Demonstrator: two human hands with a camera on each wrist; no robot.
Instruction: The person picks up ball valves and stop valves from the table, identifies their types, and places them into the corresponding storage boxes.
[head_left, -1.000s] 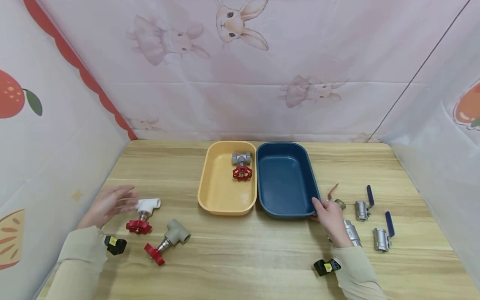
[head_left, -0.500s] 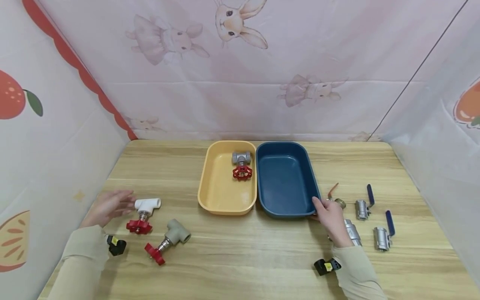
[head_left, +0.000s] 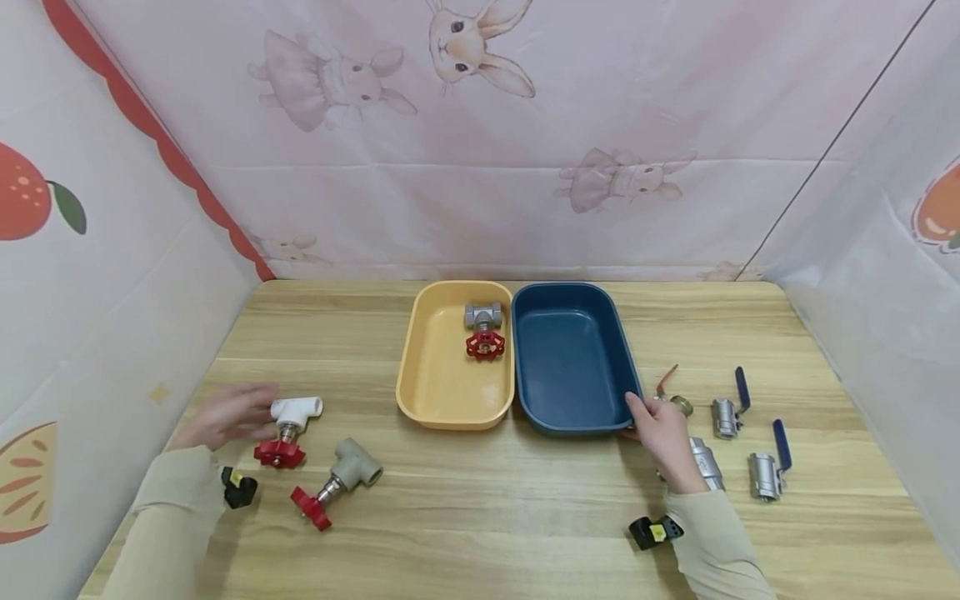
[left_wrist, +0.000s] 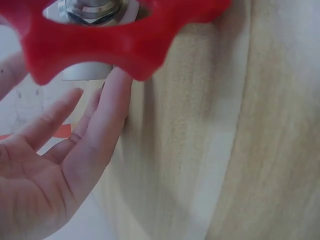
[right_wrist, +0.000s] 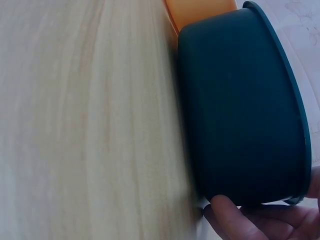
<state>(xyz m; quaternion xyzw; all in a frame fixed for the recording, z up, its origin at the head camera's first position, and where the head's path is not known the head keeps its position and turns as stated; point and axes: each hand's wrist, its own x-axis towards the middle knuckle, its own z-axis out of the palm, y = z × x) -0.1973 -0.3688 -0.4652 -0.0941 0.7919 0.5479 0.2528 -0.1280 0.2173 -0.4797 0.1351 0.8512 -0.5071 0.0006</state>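
At the left of the head view, my left hand is slightly blurred, its fingers extended beside a white tee-shaped valve with a red handwheel. The left wrist view shows fingers reaching under the red wheel to the white body; whether they touch is unclear. A grey-green valve with a red handwheel lies nearby. My right hand grips the near right corner of a blue tray, thumb at the rim and fingers against the outer wall and underside.
A yellow tray touches the blue one and contains a grey valve with a red wheel. Right of my right hand lie two blue-levered ball valves, an orange-levered valve and a partly hidden silver valve. Fabric walls surround the table.
My left hand has shifted slightly right over the last half second, toward the white valve. My right hand keeps its hold on the blue tray, and the trays and valves stay in place.
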